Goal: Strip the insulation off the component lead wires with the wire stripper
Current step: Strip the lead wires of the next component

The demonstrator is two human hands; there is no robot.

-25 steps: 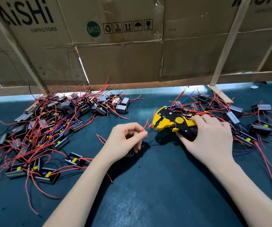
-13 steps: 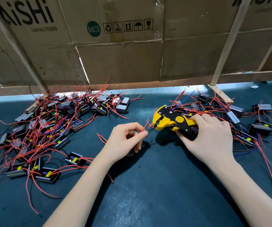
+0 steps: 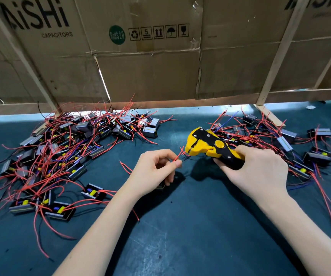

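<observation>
item: red wire (image 3: 179, 155), pinched between thumb and forefinger of our left hand (image 3: 156, 170), its free end rising up and to the right toward the wire stripper (image 3: 208, 147). the tip lies just beside the stripper's mouth, whether inside the jaws or just short of them we cannot tell. long axis of the wire runs near-left to far-right, roughly in line with the tool's body, which slants from its yellow head on the left down to the handles on the right. our right hand (image 3: 258, 172) grips those handles, fingers curled round them. the left hand is the nearer one to the wire and, we judge, the one that must feed it; the right need only squeeze. a small dark part sits under the left hand, mostly hidden. surface: dark blue-green mat (image 3: 180, 236). left pile of parts (image 3: 61, 152) with red wires, well apart from the hands; right pile (image 3: 292, 148) just behind the right hand. far side: cardboard wall (image 3: 150, 76) on a wooden frame, a gap of light below it.
</observation>
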